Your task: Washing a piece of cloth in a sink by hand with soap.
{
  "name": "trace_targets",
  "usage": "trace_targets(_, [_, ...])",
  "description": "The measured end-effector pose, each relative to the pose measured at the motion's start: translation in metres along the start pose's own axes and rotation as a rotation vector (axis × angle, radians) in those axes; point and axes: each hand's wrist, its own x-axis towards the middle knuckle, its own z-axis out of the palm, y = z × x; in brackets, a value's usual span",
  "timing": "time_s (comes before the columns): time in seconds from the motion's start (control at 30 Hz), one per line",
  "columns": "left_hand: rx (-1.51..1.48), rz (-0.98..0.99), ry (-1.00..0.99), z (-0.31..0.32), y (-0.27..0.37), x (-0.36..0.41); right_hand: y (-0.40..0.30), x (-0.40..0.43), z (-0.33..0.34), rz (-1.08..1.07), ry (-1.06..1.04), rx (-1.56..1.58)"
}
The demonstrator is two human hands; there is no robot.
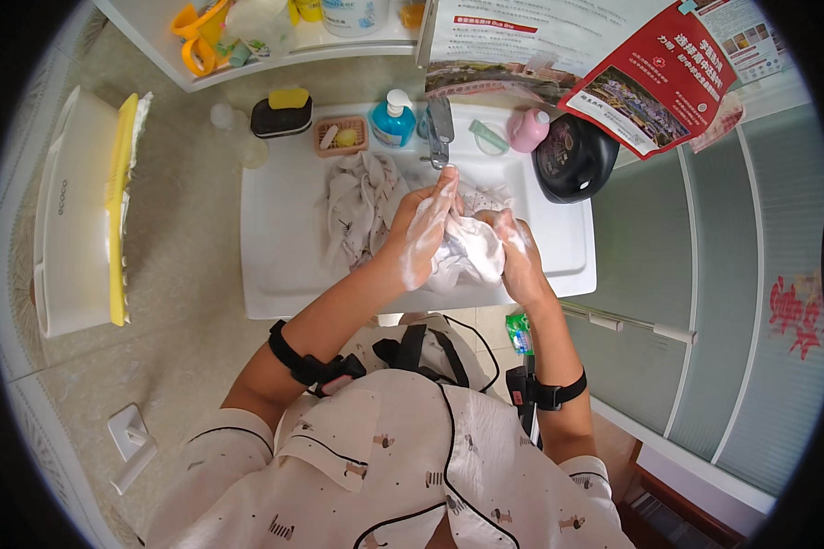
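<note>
A wet white garment [477, 250] is bunched between my two hands over the white sink [285, 274]. My left hand [426, 226], streaked with suds, presses against the cloth from the left with its thumb pointing up. On the other side my right hand [517, 250] grips the garment's edge, foam on its back. A second pale, patterned garment [360, 206] lies crumpled in the left half of the basin. More dotted cloth [487, 197] shows behind my hands. The chrome faucet [441, 130] stands just beyond my left fingertips. The fingers inside the folds are partly hidden.
Along the sink's back rim stand a black soap box [281, 117], a pink soap dish [341, 135], a blue pump bottle [393, 123], a pink bottle [529, 130] and a black container [575, 159]. Overhead is a white shelf [199, 81]; frosted sliding doors [632, 226] flank the right.
</note>
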Motion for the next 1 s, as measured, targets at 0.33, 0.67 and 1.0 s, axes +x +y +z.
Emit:
trace_targets(0.33, [-0.075, -0.053, -0.037, -0.001, 0.012, -0.004, -0.009, -0.005, -0.013, -0.134, 0.174, -0.145])
trace_targets(0.67, [0.238, -0.066, -0.151, -0.008, 0.006, -0.005, -0.001, -0.018, 0.047, -0.797, 0.261, -0.733])
trace_targets(1.0, [-0.285, -0.123, -0.174, -0.001, 0.0, -0.008, 0.0, 0.009, 0.054, -0.823, 0.366, -0.778])
